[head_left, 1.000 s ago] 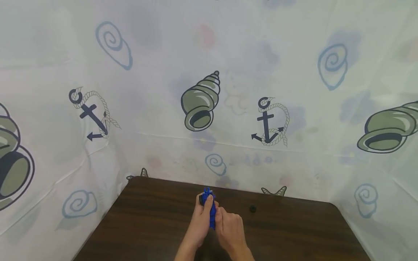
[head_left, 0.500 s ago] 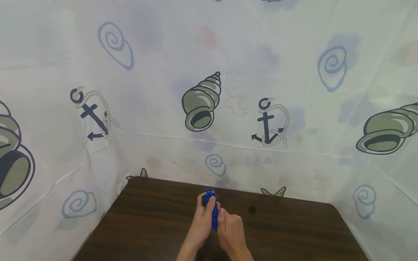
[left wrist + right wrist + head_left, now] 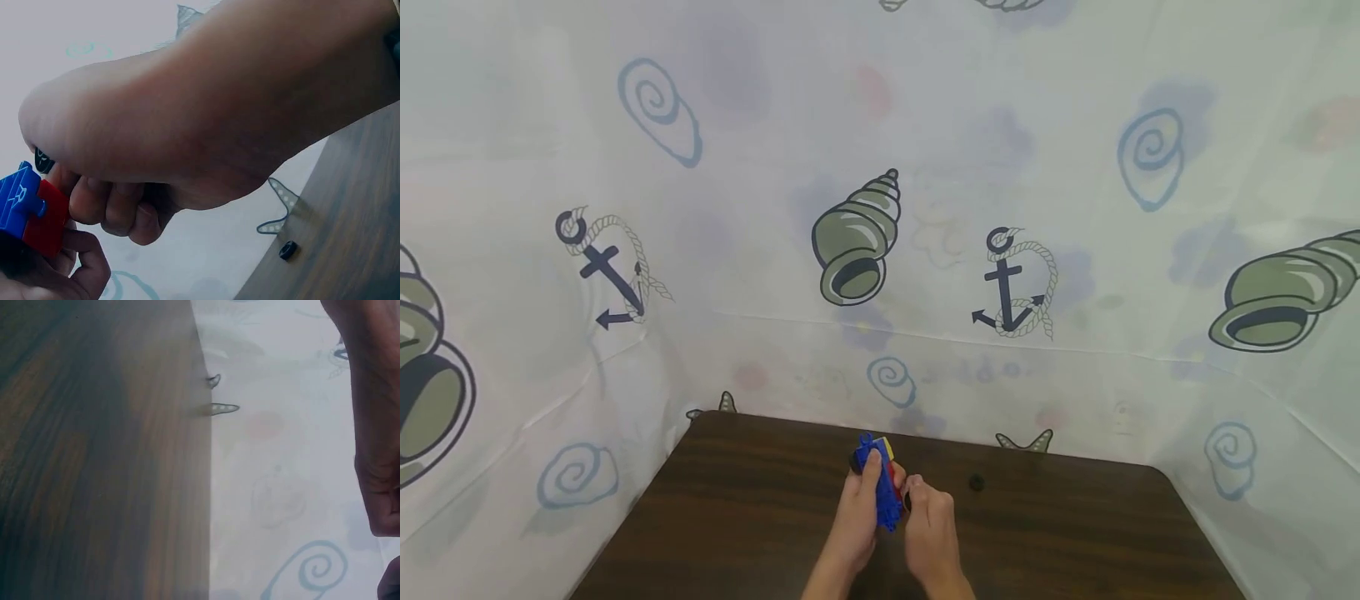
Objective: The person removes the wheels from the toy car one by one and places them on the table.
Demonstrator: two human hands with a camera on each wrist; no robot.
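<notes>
Above the table, my left hand (image 3: 854, 510) grips a toy vehicle (image 3: 887, 502) with the thumb laid along its blue underside. Red and yellow parts show on its right side, and a black wheel (image 3: 853, 462) sits at its far left. My right hand (image 3: 931, 527), fingers curled, pinches a small black wheel (image 3: 43, 160) close beside the toy. In the left wrist view the toy's blue and red body (image 3: 45, 215) is at the lower left, beneath the right hand. The right wrist view has only part of a hand (image 3: 381, 487) at its edge, the toy being out of view.
A loose black wheel (image 3: 976, 482) lies on the dark wooden table (image 3: 737, 500), right of the hands. Behind and at both sides hangs a pale cloth (image 3: 760, 250) printed with shells and anchors.
My left hand has tilted the toy, bringing its red and yellow side into view. The right fingers have drawn slightly away from the toy's side, and a black wheel now shows at them.
</notes>
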